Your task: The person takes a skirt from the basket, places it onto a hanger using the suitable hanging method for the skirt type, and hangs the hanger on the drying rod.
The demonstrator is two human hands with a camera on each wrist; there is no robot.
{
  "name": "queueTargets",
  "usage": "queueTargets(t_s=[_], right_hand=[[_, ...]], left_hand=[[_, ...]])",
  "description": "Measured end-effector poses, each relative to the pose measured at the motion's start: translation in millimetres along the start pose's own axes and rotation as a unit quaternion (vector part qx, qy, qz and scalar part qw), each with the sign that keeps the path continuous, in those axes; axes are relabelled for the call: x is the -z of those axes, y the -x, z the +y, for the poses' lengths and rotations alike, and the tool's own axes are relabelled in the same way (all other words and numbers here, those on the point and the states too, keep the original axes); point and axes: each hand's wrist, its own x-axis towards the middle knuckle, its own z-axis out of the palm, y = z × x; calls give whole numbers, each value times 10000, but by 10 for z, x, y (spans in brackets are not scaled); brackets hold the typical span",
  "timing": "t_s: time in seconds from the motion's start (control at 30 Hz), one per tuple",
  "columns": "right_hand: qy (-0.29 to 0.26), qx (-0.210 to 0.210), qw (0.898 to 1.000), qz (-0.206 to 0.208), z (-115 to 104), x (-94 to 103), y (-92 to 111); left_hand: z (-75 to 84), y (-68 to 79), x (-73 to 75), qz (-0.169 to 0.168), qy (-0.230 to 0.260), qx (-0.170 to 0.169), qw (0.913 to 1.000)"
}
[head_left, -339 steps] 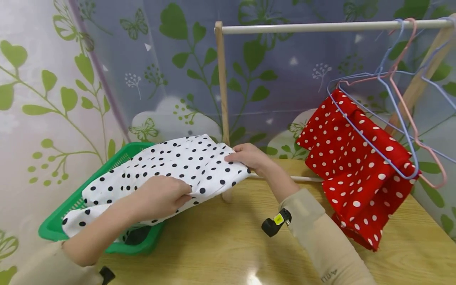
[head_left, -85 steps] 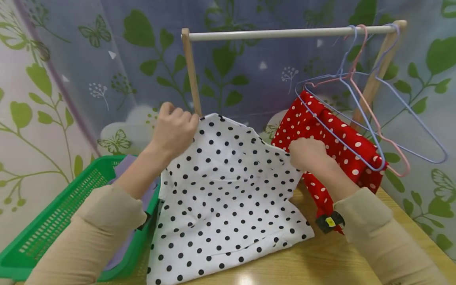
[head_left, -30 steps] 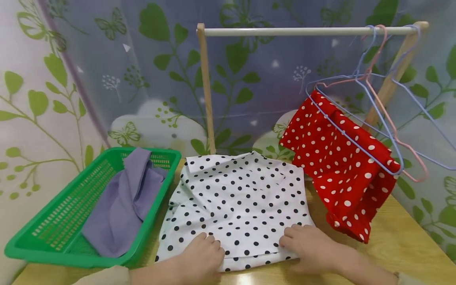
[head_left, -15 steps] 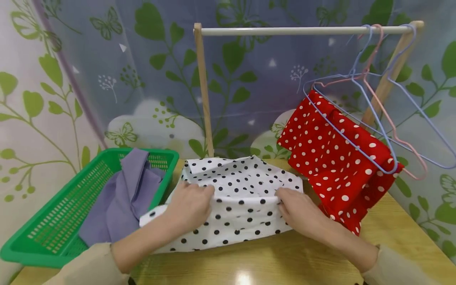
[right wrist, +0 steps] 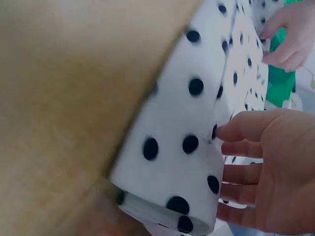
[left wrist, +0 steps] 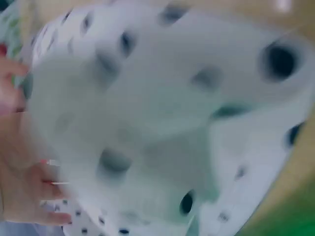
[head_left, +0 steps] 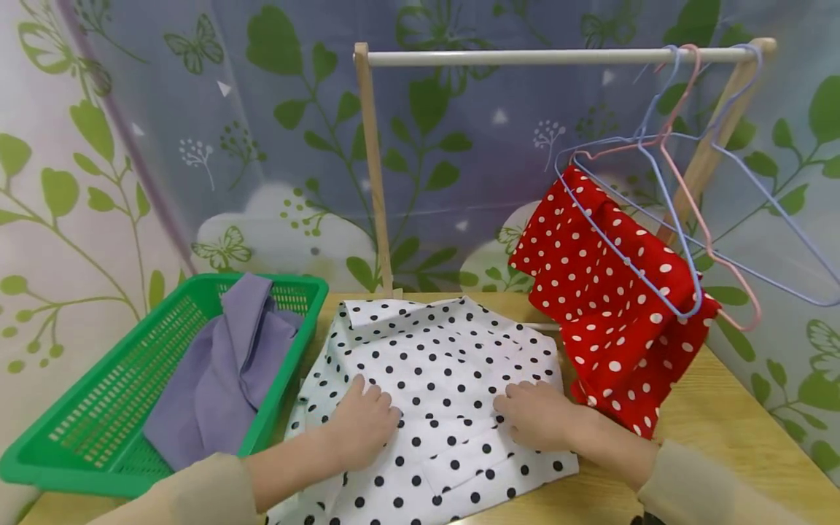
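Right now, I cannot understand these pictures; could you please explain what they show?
No machine: these are a person's bare left hand and right hand. One picture comes from a head camera, the others from a camera on each wrist; the left wrist's is blurred. Both hands touch a white dotted cloth on a wooden table; whether they pinch it is unclear. At left, a green basket holds a purple cloth; at right, a red dotted cloth hangs from a rack.

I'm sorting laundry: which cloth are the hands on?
The white cloth with black dots, under the left hand and right hand; the purple cloth lies in the basket, the red cloth hangs below the rail.
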Motion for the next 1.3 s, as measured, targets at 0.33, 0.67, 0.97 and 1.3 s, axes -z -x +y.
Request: queueTargets(t_s=[0.33, 0.67, 0.97, 1.3], right_hand=[[1000, 2058, 9733, 192, -183, -184, 164], [2683, 2656, 9139, 1494, -321, -446, 104], [671, 2521, 9632, 644, -538, -156, 144], [440, 2899, 9539, 648, -510, -340, 194]], left_hand=[[474, 127, -82, 1694, -544, -2311, 9565], [697, 52, -129, 920, -579, -1864, 9764], [304, 20, 214, -1928, 2002, -1721, 9451], [390, 41, 62, -2874, 2337, -2725, 8880]])
